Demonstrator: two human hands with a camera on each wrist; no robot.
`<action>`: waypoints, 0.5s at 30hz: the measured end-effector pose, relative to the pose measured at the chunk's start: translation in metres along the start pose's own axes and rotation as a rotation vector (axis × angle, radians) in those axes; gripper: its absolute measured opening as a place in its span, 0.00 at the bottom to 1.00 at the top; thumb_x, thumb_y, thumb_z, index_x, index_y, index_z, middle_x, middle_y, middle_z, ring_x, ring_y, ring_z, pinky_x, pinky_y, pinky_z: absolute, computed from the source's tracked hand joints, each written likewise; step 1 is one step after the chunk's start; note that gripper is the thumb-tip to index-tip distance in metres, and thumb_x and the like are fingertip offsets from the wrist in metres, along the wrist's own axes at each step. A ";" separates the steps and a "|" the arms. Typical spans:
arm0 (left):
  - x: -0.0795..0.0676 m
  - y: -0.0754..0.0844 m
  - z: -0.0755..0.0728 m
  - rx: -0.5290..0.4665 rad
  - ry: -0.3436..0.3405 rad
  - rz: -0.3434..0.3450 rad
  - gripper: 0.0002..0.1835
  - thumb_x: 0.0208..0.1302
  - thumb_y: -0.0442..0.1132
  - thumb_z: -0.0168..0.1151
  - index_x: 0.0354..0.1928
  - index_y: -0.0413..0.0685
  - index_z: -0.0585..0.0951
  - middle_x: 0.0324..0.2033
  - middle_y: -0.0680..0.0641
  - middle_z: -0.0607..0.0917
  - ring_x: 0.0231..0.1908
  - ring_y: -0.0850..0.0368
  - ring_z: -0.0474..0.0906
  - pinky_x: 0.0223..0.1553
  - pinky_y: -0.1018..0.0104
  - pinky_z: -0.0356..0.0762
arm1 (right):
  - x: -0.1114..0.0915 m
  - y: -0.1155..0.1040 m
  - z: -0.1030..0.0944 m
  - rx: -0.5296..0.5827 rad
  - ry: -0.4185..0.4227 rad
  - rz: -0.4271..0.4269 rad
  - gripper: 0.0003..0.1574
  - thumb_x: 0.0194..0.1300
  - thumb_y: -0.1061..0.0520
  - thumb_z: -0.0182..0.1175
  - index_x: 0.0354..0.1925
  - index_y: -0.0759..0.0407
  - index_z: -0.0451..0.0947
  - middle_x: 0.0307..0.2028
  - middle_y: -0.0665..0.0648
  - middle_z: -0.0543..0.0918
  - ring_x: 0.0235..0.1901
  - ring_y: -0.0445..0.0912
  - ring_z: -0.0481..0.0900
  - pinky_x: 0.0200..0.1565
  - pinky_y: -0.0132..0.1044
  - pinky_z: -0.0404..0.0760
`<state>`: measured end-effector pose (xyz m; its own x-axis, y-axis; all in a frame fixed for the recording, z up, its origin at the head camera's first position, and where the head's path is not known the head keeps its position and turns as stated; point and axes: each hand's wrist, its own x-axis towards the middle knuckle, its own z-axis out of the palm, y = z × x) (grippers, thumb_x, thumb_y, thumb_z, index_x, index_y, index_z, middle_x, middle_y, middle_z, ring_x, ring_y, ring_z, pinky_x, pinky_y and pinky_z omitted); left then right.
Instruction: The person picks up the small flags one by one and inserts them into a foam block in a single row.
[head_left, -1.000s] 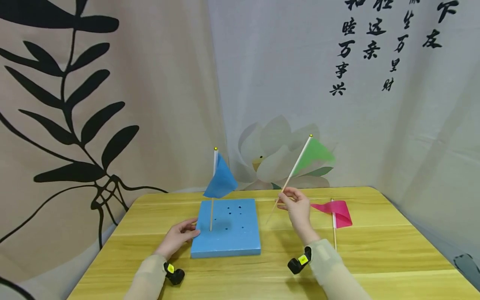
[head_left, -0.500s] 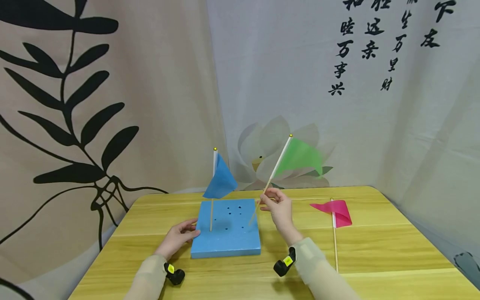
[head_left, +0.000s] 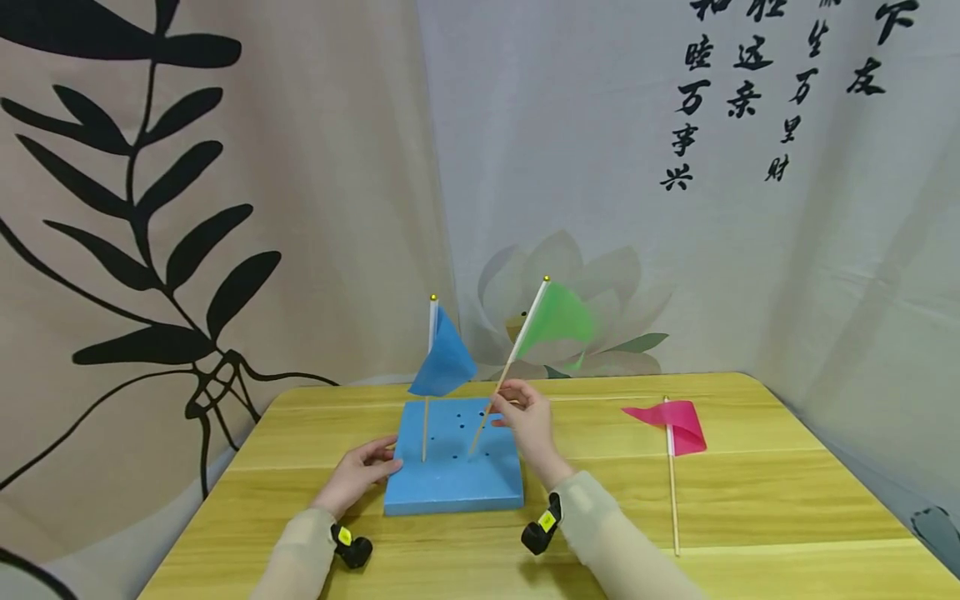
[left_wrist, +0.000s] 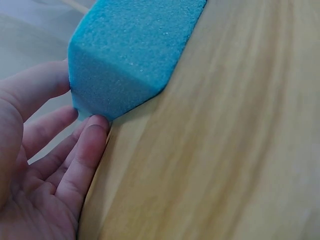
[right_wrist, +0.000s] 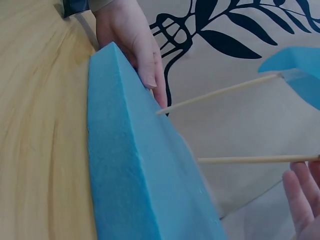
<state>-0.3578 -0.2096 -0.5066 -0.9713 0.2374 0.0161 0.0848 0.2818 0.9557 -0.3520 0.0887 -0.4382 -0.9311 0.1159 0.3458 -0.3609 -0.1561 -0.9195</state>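
Observation:
A blue foam block [head_left: 453, 483] with several small holes on top lies on the table. In it stands a blue flag [head_left: 444, 358] on a thin wooden stick, near the left side. My left hand [head_left: 362, 477] touches the block's left edge; in the left wrist view its fingertips [left_wrist: 97, 122] rest against the foam side. My right hand [head_left: 527, 423] pinches the wooden stick of a green flag [head_left: 555, 321] between thumb and fingers. That stick tilts to the right, its lower tip close over the block's top among the holes. In the right wrist view both sticks show side by side.
A pink flag [head_left: 681, 425] lies on the wooden table [head_left: 765, 500] to the right, its stick pointing toward the near edge. Behind the table hangs a curtain [head_left: 345, 208] with printed leaves, a flower and characters.
My right hand has moved left with the green flag, from beside the block to over its top. The left hand, the block and the blue flag have stayed in place.

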 end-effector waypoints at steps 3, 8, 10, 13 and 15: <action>-0.001 -0.002 -0.001 -0.001 -0.008 0.006 0.33 0.64 0.42 0.66 0.68 0.38 0.69 0.49 0.41 0.77 0.39 0.52 0.76 0.37 0.63 0.77 | 0.001 0.007 0.007 -0.007 -0.001 0.000 0.10 0.63 0.68 0.63 0.43 0.70 0.77 0.37 0.68 0.84 0.31 0.51 0.85 0.35 0.53 0.83; -0.001 -0.002 -0.001 -0.001 0.000 -0.003 0.32 0.64 0.42 0.66 0.68 0.39 0.69 0.50 0.40 0.77 0.38 0.52 0.77 0.38 0.63 0.77 | 0.004 0.017 0.013 -0.016 -0.016 -0.006 0.14 0.63 0.66 0.64 0.45 0.74 0.75 0.38 0.70 0.83 0.31 0.47 0.84 0.32 0.47 0.84; 0.000 -0.001 -0.001 0.002 0.002 -0.006 0.32 0.63 0.43 0.67 0.68 0.40 0.70 0.50 0.41 0.77 0.38 0.52 0.77 0.38 0.63 0.76 | 0.004 0.019 0.014 -0.028 -0.021 -0.007 0.13 0.63 0.65 0.64 0.44 0.72 0.76 0.37 0.69 0.84 0.31 0.47 0.84 0.31 0.44 0.84; 0.000 0.000 0.000 0.006 0.000 -0.006 0.33 0.63 0.43 0.67 0.67 0.40 0.70 0.49 0.41 0.77 0.38 0.52 0.77 0.38 0.63 0.76 | 0.004 0.020 0.015 -0.044 -0.032 0.002 0.11 0.64 0.65 0.64 0.44 0.68 0.78 0.38 0.68 0.84 0.32 0.50 0.85 0.31 0.43 0.84; 0.000 0.001 0.000 0.006 0.002 -0.005 0.33 0.63 0.43 0.67 0.67 0.40 0.70 0.49 0.41 0.78 0.38 0.52 0.77 0.38 0.63 0.76 | 0.004 0.019 0.017 -0.055 -0.042 0.012 0.10 0.64 0.66 0.64 0.44 0.68 0.78 0.38 0.69 0.84 0.34 0.55 0.85 0.31 0.45 0.84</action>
<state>-0.3576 -0.2093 -0.5056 -0.9721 0.2344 0.0115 0.0809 0.2886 0.9540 -0.3632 0.0696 -0.4507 -0.9371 0.0727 0.3414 -0.3475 -0.1025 -0.9321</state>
